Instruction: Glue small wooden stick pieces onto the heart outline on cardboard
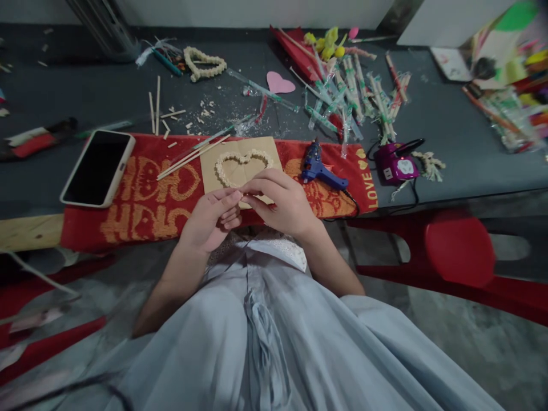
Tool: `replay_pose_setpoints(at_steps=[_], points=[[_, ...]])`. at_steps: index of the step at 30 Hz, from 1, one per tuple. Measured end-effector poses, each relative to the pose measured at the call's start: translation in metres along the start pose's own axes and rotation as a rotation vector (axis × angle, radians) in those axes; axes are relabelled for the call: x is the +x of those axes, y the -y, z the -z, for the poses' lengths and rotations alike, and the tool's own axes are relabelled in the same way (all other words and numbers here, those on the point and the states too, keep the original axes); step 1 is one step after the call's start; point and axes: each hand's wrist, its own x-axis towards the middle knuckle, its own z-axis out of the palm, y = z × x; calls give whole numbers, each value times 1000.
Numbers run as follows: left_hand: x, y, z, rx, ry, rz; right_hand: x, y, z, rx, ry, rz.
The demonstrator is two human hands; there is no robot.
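Note:
My left hand (213, 220) and my right hand (280, 201) meet fingertip to fingertip above the near edge of the table. Each is closed in a pinch, and whatever lies between the fingers is too small to make out. Just beyond them a heart outline (219, 169) built from small pale pieces lies on a square of brown card (209, 158), its lower part hidden by my hands. Thin wooden sticks (184, 161) rest left of the card. To the right, a blue glue gun (322, 171) lies on the red patterned towel (145, 222).
A phone (97, 168) lies at the towel's left end. Farther back are a second pale heart (204, 64), a pink paper heart (280, 83) and several wrapped sticks (351, 85). A purple device (396, 164) stands right of the towel. Red stools (460, 248) flank me.

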Motion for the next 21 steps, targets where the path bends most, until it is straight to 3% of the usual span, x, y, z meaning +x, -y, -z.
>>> replay_pose_setpoints(at_steps=[5,21], points=[[0,1,-4,-38,35,56,-1,2,4,15,-51,-10],[-1,1,-5,14,-17,44,-5,0,5,4,-2,-17]])
